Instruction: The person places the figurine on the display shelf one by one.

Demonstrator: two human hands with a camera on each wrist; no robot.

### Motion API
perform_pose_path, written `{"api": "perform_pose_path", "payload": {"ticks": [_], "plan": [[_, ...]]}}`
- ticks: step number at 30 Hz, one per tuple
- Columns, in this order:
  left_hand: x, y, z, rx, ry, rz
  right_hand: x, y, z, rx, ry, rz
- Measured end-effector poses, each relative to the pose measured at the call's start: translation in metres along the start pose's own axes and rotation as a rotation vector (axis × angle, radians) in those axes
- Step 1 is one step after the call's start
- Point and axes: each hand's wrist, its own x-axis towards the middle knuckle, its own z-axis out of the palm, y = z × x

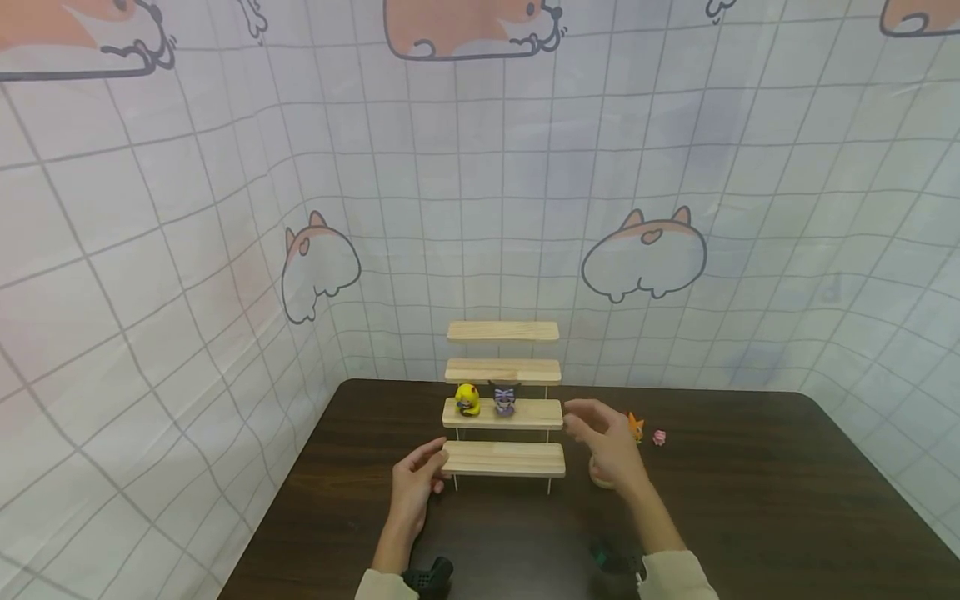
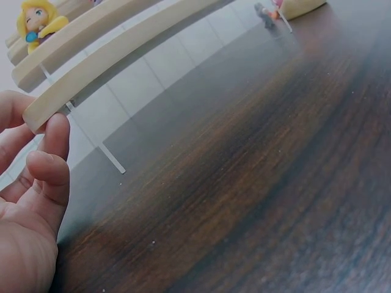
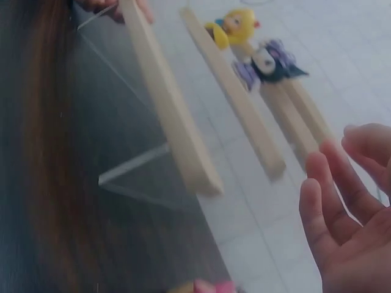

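A tiered wooden display shelf (image 1: 504, 460) with several pale boards on thin clear legs stands on the dark table. On its second board from the front sit a yellow-haired figurine (image 1: 467, 402) and, to its right, a purple-and-black figurine (image 1: 504, 400). My left hand (image 1: 414, 483) grips the left end of the lowest board; in the left wrist view, fingertips (image 2: 56, 131) press on its underside. Beside the right end of the second board is my right hand (image 1: 611, 446), fingers loosely bent with nothing between them. The right wrist view shows its fingers (image 3: 333, 201) apart from the boards.
Right of the right hand, an orange figurine (image 1: 636, 427) and a small pink figurine (image 1: 659, 437) stand on the table (image 1: 750, 500). A pale rounded object (image 1: 597, 477) is mostly hidden beneath that hand. A patterned cloth (image 1: 465, 208) hangs behind the table and along its sides.
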Motion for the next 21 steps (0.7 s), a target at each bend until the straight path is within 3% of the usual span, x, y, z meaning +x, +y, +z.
{"api": "perform_pose_path", "payload": {"ticks": [12, 21], "plan": [[0.0, -0.001, 0.001, 0.003, 0.006, 0.001, -0.019, 0.023, -0.046, -0.116, 0.106, -0.01], [-0.001, 0.0, 0.0, -0.001, 0.002, 0.002, -0.022, 0.036, -0.063, -0.27, 0.055, -0.043]]}}
